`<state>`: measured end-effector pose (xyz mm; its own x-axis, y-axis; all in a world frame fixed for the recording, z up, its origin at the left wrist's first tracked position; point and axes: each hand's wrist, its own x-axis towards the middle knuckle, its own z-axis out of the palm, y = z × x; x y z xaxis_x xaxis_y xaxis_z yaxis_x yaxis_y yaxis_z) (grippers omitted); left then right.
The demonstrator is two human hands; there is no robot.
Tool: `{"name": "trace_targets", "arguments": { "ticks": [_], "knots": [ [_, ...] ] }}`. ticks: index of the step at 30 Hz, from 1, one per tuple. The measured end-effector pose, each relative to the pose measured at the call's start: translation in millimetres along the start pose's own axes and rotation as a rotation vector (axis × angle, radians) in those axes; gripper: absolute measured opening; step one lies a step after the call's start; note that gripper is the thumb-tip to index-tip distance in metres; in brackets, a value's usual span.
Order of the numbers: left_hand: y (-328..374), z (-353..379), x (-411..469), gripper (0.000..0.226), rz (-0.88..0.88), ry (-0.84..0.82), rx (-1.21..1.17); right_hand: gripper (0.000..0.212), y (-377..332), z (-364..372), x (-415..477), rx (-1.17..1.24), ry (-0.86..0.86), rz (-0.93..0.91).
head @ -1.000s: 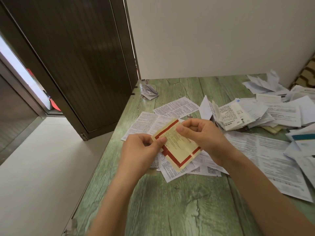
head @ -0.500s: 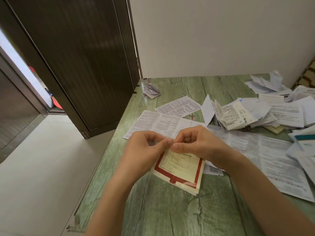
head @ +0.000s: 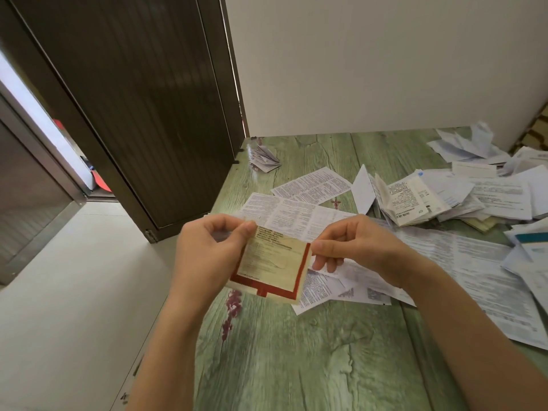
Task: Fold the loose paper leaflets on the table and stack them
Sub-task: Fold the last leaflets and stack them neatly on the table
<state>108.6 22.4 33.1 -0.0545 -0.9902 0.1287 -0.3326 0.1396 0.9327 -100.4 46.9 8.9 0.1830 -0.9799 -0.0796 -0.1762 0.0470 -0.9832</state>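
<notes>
Now: a part-folded leaflet (head: 272,268) held by both hands above the worktop (head: 296,351).
The left hand (head: 207,256) pinches the upper left corner of the cream, red-bordered sheet, the right hand (head: 355,247) its upper right edge; the hands stand apart. Half a second ago the thumbs met at the middle of the top edge; they have since slid outward, which suggests a crease was run along its length. The sheet hangs clear of the surface, near its left edge. Probably one more fold, or transfer to the small folded stack (head: 264,158) at the far corner, follows. Many loose leaflets (head: 489,268) lie unfolded to the right.
</notes>
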Motion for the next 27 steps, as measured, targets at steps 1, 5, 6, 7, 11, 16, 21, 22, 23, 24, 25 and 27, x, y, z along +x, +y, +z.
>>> {"name": "trace_targets", "arguments": {
  "ticks": [1, 5, 6, 7, 11, 16, 21, 22, 23, 24, 25, 27],
  "knots": [
    [0, -1, 0, 0.014, -0.003, -0.006, -0.001, 0.01, 0, -2, 0, -0.005, 0.017, -0.009],
    [3, 8, -3, 0.012, -0.055, -0.164, 0.063, 0.026, -1, 4, 0, 0.004, -0.045, -0.015],
    [4, 12, -5, 0.014, -0.064, -0.19, 0.07, 0.024, -2, 8, 0, -0.004, -0.095, 0.003],
    [5, 16, -6, 0.016, -0.064, -0.2, 0.063, 0.018, -1, 10, -1, -0.007, -0.13, 0.016],
    [6, 22, -4, 0.047, -0.057, -0.145, 0.005, 0.016, -1, 5, -1, 0.06, 0.01, -0.001],
    [7, 25, -7, 0.058, -0.078, -0.202, -0.022, 0.009, 1, 5, 4, 0.205, 0.267, -0.068],
    [0, 38, -7, 0.016, -0.079, -0.213, -0.002, 0.011, 0, 9, 5, 0.281, 0.302, -0.061],
    [0, 38, -7, 0.018, -0.087, -0.201, -0.01, 0.009, -1, 9, 5, 0.279, 0.29, -0.047],
    [0, 37, -6, 0.019, -0.093, -0.193, -0.02, 0.006, -1, 8, 4, 0.277, 0.277, -0.034],
    [0, 37, -5, 0.02, -0.102, -0.185, -0.028, 0.005, -2, 8, 5, 0.269, 0.262, -0.022],
    [-1, 36, -4, 0.02, -0.114, -0.182, -0.034, 0.008, -2, 8, 5, 0.262, 0.249, -0.015],
    [0, 35, -4, 0.02, -0.142, -0.177, -0.058, 0.011, -1, 7, 5, 0.255, 0.232, -0.015]
  ]
}}
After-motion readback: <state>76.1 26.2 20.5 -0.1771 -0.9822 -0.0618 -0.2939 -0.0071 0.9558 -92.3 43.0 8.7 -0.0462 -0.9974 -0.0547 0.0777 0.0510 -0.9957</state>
